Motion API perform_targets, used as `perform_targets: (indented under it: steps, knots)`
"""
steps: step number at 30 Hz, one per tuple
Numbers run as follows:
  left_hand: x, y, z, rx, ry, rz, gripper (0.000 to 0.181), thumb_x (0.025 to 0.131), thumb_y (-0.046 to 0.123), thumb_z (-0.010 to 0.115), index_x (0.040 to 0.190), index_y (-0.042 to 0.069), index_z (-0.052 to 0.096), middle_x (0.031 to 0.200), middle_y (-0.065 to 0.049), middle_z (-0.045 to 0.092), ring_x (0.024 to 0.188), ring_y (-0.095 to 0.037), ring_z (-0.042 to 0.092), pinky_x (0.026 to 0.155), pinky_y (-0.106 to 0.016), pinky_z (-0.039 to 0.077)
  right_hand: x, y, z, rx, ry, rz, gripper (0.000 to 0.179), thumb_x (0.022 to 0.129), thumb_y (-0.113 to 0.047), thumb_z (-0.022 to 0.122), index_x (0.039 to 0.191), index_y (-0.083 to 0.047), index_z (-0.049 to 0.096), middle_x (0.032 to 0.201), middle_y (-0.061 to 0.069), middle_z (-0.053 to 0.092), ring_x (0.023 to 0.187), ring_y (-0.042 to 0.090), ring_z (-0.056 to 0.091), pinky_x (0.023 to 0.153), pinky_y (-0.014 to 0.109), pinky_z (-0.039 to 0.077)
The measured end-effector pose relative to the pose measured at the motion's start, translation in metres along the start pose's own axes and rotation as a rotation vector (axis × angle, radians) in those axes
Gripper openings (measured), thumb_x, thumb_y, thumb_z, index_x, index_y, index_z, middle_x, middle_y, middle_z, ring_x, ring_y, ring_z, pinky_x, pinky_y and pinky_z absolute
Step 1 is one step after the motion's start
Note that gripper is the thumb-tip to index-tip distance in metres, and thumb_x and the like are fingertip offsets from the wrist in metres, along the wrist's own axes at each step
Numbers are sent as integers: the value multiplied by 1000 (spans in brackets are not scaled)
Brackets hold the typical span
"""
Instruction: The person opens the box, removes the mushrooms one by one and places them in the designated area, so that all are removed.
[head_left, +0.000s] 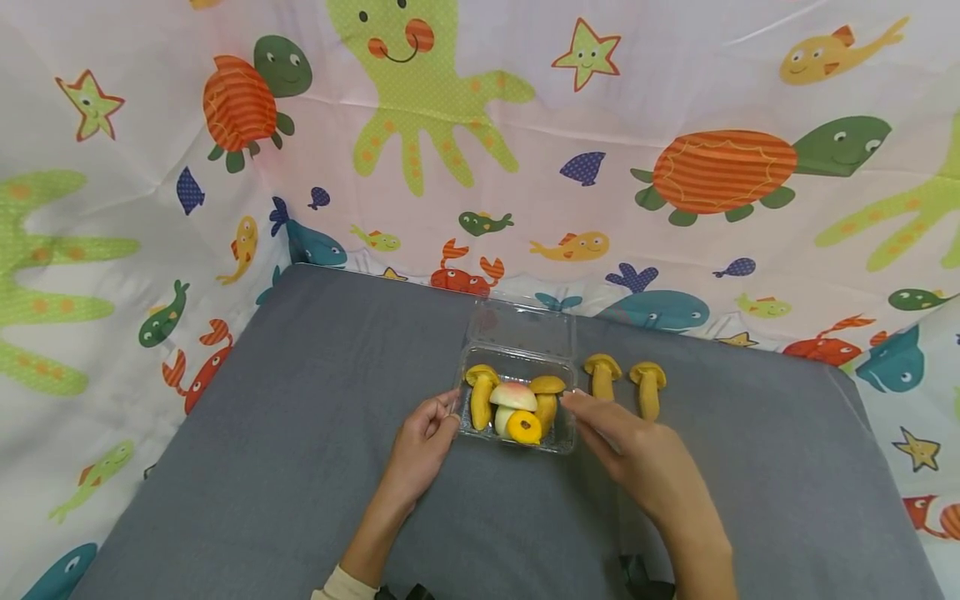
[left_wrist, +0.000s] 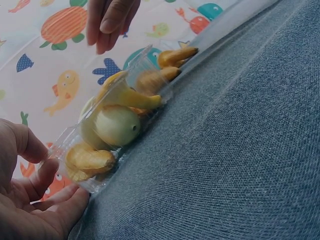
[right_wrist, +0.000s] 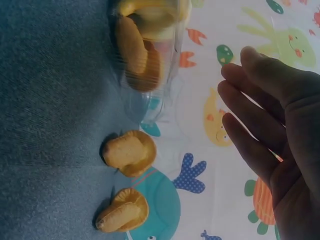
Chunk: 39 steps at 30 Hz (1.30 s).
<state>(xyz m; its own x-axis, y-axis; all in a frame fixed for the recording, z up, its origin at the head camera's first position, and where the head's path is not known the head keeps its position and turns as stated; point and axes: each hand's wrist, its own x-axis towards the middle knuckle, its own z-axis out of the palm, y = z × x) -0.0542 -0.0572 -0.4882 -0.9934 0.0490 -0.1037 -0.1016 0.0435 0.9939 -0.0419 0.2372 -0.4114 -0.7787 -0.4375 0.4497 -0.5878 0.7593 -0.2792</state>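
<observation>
A clear plastic clamshell box (head_left: 557, 443) lies on the grey cloth with its lid (head_left: 521, 327) tipped back. Inside are two yellow-brown toy mushrooms (head_left: 481, 407), a pale mushroom with a pinkish cap (head_left: 514, 396) and a yellow piece with a round hole (head_left: 524, 427). My left hand (head_left: 425, 442) pinches the box's left rim between thumb and fingers, as the left wrist view shows. Above the box's right side hovers my right hand (head_left: 648, 462), its fingers (right_wrist: 250, 107) extended and holding nothing. Two more yellow-brown mushrooms (right_wrist: 131, 152) lie beside the box on the right.
Grey cloth (head_left: 315, 400) covers the table around the box. A white curtain (head_left: 517, 208) printed with sea animals hangs along the back and sides, close behind the box's lid. Dark straps (head_left: 647, 579) show at the bottom edge near the right forearm.
</observation>
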Motion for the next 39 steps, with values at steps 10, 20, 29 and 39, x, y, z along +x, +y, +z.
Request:
perform_targets:
  steps: [10, 20, 29, 39]
  knots:
    - [0, 0, -1, 8, 1, 12, 18, 102, 7, 57, 85, 5, 53, 152, -13, 58, 145, -30, 52, 114, -50, 43, 2, -9, 12, 51, -52, -36, 49, 83, -15, 90, 130, -21, 76, 126, -6, 76, 113, 14, 74, 90, 37, 60]
    - [1, 0, -1, 22, -3, 17, 19, 103, 10, 57, 85, 5, 54, 153, -12, 58, 145, -31, 51, 114, -53, 43, 2, -16, 19, -15, -169, -2, 52, 81, -6, 90, 128, -25, 77, 126, -11, 76, 115, 13, 73, 93, 36, 59]
    - [1, -1, -1, 20, 6, 22, 19, 102, 7, 57, 84, 5, 53, 151, -14, 59, 145, -31, 51, 115, -52, 42, 2, -14, 23, -99, -236, -75, 53, 85, 1, 84, 131, -25, 76, 132, -11, 73, 119, 12, 71, 99, 36, 56]
    - [-3, 0, -2, 31, 15, 13, 19, 102, 8, 58, 83, 6, 54, 151, -13, 60, 144, -31, 53, 114, -51, 43, 2, -11, 29, -80, -290, -174, 66, 82, 5, 83, 139, -25, 70, 142, -9, 68, 122, 16, 70, 94, 40, 59]
